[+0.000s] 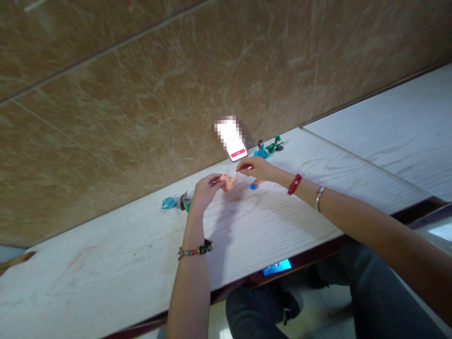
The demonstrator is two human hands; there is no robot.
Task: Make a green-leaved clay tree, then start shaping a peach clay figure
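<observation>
My left hand (205, 192) is closed on a small clear plastic bag with a soft peach-orange lump inside (229, 183). A dark bluish bit shows between its fingers, too small to name. The fingertips of my right hand (260, 169) pinch the bag's upper edge. Just below the right hand lies a small blue piece (253, 186) on the white table (268, 221), beside a peach-coloured bit partly hidden by the hand. Behind my left hand are a bag of turquoise material (170, 203) and brown and green bits, partly covered by the wrist.
A phone (237, 153) with a lit screen leans against the brown marbled wall (158, 103). To its right stand a small turquoise figure (261, 151) and a green and brown plant-like figure (276, 144). Another lit screen (277, 267) shows below the table's front edge, above my legs.
</observation>
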